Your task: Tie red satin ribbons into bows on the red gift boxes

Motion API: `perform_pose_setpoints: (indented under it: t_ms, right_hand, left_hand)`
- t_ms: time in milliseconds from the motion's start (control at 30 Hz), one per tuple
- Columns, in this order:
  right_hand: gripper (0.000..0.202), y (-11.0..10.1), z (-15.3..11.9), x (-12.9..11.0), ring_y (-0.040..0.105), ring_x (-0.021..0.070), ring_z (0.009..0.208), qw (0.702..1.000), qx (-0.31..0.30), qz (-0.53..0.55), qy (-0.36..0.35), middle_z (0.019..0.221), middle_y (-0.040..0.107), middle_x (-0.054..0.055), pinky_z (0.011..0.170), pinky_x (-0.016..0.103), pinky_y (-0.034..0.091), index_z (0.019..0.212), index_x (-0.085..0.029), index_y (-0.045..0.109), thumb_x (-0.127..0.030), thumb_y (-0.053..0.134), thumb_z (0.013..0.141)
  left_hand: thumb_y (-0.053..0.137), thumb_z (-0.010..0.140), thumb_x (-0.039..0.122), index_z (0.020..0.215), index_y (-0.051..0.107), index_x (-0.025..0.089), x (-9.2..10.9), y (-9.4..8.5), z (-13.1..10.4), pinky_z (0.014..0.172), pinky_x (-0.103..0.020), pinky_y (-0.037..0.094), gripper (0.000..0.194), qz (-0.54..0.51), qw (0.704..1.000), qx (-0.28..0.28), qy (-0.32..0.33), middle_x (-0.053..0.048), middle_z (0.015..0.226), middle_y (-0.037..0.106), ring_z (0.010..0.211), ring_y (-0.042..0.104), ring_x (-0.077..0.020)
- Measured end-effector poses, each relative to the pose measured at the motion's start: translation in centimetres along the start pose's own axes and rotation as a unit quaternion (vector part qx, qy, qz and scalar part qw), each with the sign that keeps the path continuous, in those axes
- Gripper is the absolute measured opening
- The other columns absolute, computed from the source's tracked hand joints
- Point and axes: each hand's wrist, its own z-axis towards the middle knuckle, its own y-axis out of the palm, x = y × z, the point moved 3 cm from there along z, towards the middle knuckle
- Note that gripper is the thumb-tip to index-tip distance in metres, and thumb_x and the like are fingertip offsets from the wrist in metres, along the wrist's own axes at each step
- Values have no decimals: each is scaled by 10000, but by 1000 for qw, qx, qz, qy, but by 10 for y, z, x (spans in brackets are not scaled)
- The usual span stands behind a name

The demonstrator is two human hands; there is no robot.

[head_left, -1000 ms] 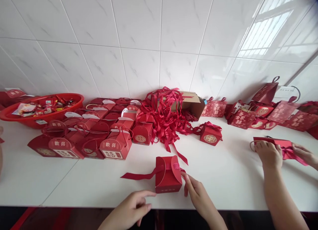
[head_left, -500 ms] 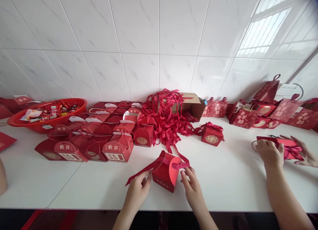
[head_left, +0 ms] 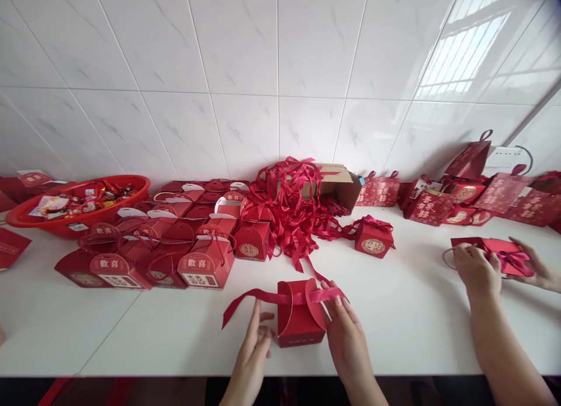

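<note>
A small red gift box [head_left: 302, 327] stands upright in front of me, its curved top flaps folded over. A magenta satin ribbon [head_left: 263, 297] runs through its top, with a tail out to each side. My left hand [head_left: 256, 336] is open at the box's left side, fingers apart, one fingertip close to the ribbon's left tail. At the right side, my right hand [head_left: 346, 330] lies against the box, with the ribbon's right part between its fingers. Behind the box, a heap of magenta ribbons [head_left: 298, 219] spills from a cardboard box [head_left: 346, 190].
Rows of red gift boxes [head_left: 205, 260] stand left, beside a red basin [head_left: 74, 225] of candies. A ribbon-tied box [head_left: 374, 236] stands right of the heap. Red bags [head_left: 427, 207] line the wall. Far right, another person's hands [head_left: 477, 269] hold a ribboned red box [head_left: 504, 257].
The gift box has turned so its flaps face me more squarely. My left hand's fingers have spread away from the box. My right hand has moved up onto the ribbon.
</note>
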Motion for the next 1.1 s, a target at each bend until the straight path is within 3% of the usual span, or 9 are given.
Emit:
perform_pose_setpoints:
  t_ms: [133,233,367,533,600,700,800,933,1100]
  right_hand:
    - [344,-10,6,-1,581,226,1095,987,53,142,48,1197,609,39,848,375,514,1115,-295,626,-489,586,833]
    - [243,-19,8,-4,613,184,995,970,98,210,79,1177,617,13,781,304,529,957,-295,687,-448,674,768]
    - [227,-28,10,-10,618,139,789,963,124,230,71,964,652,13,687,260,542,918,-273,697,-379,733,720]
    - [263,-34,10,-14,569,80,633,965,115,228,67,732,586,-46,664,216,533,965,-277,694,-343,748,717]
    - [252,-34,9,-14,566,82,629,965,108,231,68,731,590,-40,662,219,536,964,-265,695,-351,734,730]
    - [240,-35,8,-12,578,98,655,965,110,228,72,776,608,-21,680,238,546,953,-252,699,-364,718,742]
    - [262,-38,8,-10,588,108,673,967,123,212,67,785,605,-19,695,249,550,972,-259,695,-364,725,734]
    - [301,-41,9,-10,579,84,647,967,126,213,64,746,587,-43,680,222,544,1011,-292,674,-357,741,725]
    - [250,-45,9,-12,602,105,735,959,141,233,76,902,643,-2,630,221,546,929,-264,701,-380,747,713]
  left_hand:
    - [543,811,221,1342,431,362,21,-2,3,802,-348,528,561,-260,965,-24,-34,-54,1326,528,1164,535,-250]
    - [481,848,147,1138,619,253,30,-13,11,681,-269,543,338,-356,931,59,-59,-79,1136,636,997,632,-199]
    - [549,824,119,943,667,205,31,-27,19,467,-174,466,188,-334,927,166,-40,-6,782,643,633,628,-102]
    - [477,834,91,1069,643,153,31,-26,9,397,-198,440,295,-343,929,50,-130,-62,834,658,592,607,-120]
    - [426,803,7,1076,634,129,30,-27,5,401,-200,460,364,-373,916,33,-147,-95,913,675,622,628,-128]
    - [376,774,-76,1081,619,110,27,-30,4,496,-197,549,433,-382,909,83,-141,-112,936,691,697,680,-139]
    - [385,824,-52,1059,611,90,24,-31,6,581,-199,598,356,-378,905,129,-144,-102,864,702,732,707,-147]
    - [411,892,33,962,613,109,19,-31,6,523,-173,587,227,-392,894,141,-165,-59,797,701,695,711,-136]
    - [483,891,94,968,641,171,18,-42,7,468,-170,538,192,-331,924,166,-92,-12,818,679,660,687,-118]
